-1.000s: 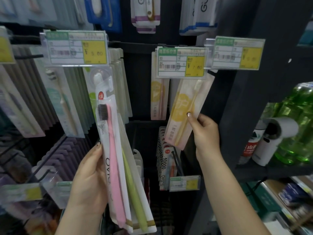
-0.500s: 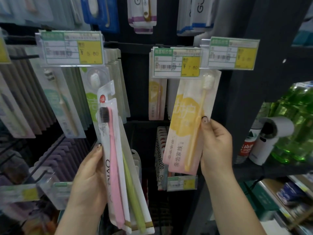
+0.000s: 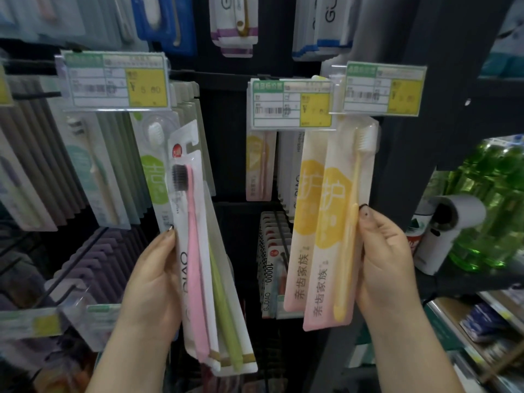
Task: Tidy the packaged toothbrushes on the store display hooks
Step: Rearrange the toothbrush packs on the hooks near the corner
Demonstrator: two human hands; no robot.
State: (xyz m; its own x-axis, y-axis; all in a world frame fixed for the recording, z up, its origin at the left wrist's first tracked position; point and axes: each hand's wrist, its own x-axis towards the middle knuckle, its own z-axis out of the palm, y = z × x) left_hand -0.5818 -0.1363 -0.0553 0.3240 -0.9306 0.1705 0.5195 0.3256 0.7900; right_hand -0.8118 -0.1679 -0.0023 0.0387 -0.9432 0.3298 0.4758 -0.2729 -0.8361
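Now yellow-brush pack (image 3: pixel 337 236) (pink-white sleeve) upright in R hand (image 3: pixel 385 259).

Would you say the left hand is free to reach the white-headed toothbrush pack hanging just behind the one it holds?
Probably not: the left hand grips the pink-and-green toothbrush pack, which covers much of the white-headed pack.

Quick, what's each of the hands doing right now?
Left hand: holds the pink-and-green toothbrush packs.
Right hand: holds the yellow toothbrush pack by its edge.
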